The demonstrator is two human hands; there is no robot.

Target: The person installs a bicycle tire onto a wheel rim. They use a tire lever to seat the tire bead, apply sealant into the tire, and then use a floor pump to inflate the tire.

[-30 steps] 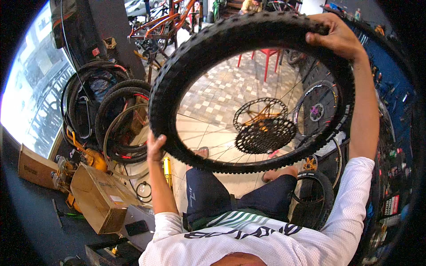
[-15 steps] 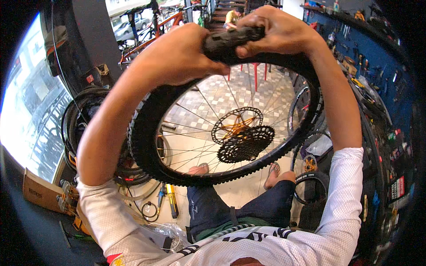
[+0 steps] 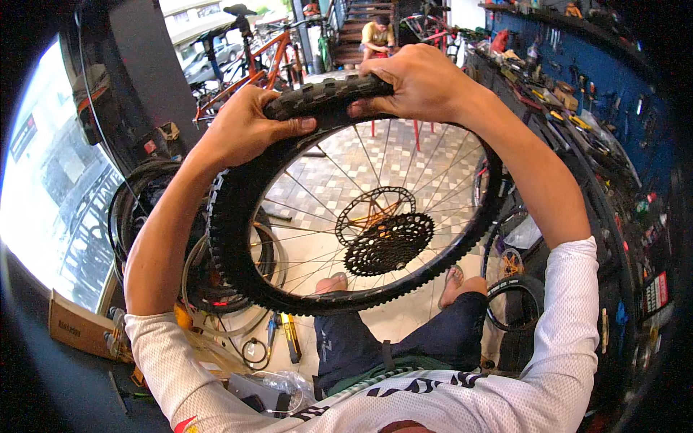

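A bicycle wheel [image 3: 249, 278] with a black knobby tire is held up in front of me, its lower edge above my knees. My left hand [image 3: 253, 126] wraps round the tire at the top left, thumb lying on the inner side. At the top right, my right hand [image 3: 411, 85] closes round the same tire, its thumb also on the inner side. A short stretch of tread [image 3: 328, 94] shows between the hands. At the hub are a dark cassette [image 3: 390, 245] and a brake disc [image 3: 346, 215] with a gold-coloured centre.
Coiled tires and rims [image 3: 209, 274] stand on the left, by a cardboard box [image 3: 76, 325]. A yellow-and-black pump-like tool [image 3: 291, 338] lies on the floor. Another wheel [image 3: 516, 303] leans on the right, near a tool-covered bench [image 3: 552, 108]. Bikes [image 3: 271, 61] and a seated person [image 3: 377, 36] are farther back.
Both hands have come down a little and moved left, the left one most. The wheel's top and hub have shifted left. More tread now shows between the hands.
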